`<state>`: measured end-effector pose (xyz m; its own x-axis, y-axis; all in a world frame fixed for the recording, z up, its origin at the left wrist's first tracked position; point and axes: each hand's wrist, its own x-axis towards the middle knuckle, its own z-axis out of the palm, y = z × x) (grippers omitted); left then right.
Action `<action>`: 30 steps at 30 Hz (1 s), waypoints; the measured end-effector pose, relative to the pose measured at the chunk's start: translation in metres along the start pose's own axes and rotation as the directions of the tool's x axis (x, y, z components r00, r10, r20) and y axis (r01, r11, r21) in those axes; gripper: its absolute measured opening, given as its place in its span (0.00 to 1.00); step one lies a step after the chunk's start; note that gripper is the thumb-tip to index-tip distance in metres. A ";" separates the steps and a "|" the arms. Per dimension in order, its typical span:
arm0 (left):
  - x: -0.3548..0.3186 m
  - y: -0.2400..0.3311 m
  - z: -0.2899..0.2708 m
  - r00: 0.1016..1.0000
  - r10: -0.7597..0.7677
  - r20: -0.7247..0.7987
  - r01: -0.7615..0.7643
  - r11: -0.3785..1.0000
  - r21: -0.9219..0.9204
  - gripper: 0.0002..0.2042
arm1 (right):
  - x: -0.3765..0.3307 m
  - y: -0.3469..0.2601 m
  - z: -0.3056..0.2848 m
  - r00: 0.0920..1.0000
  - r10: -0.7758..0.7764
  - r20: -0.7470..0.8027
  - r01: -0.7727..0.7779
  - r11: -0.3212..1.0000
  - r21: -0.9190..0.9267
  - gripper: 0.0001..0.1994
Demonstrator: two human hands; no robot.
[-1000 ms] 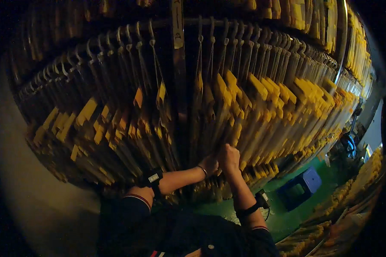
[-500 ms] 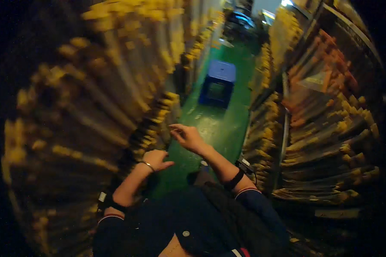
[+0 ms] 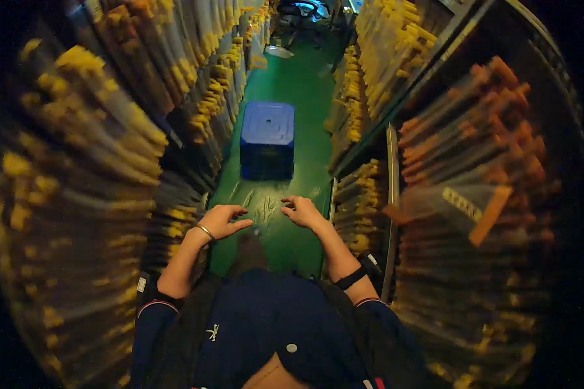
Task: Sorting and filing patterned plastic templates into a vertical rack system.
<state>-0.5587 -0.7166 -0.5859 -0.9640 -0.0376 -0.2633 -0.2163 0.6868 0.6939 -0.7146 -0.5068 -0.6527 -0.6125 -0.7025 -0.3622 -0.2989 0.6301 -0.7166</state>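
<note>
Aisle, one: green floor, a lengthwise passage between two packed walls. Space between left hand and right hand: open, nothing standing in it. Obstacle ahead: blue stool, beyond both hands; wider way round on its right, tighter on its left. Left flank: yellow-tipped hanging pieces, closely ranked, little entry. Right flank: upright metal post; past it, orange-tipped pieces, crowded, blurred.

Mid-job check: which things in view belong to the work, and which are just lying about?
Likely in the work:
left hand, empty
right hand, empty
yellow-tabbed folders, both sides

Probably just about:
blue stool, ahead
pale thing beyond it, too small to name
</note>
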 end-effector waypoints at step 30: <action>0.484 -0.092 -0.187 0.940 -0.337 -0.054 0.322 0.928 -0.189 0.30 | 0.637 -0.011 -0.278 0.737 -0.296 0.607 0.580 0.738 -0.345 0.22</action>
<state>-1.0347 -0.9333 -0.6518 -0.8415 -0.3062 -0.4451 -0.5402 0.4880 0.6856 -1.3048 -0.8690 -0.7096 0.0811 -0.9053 -0.4170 -0.8284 0.1714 -0.5332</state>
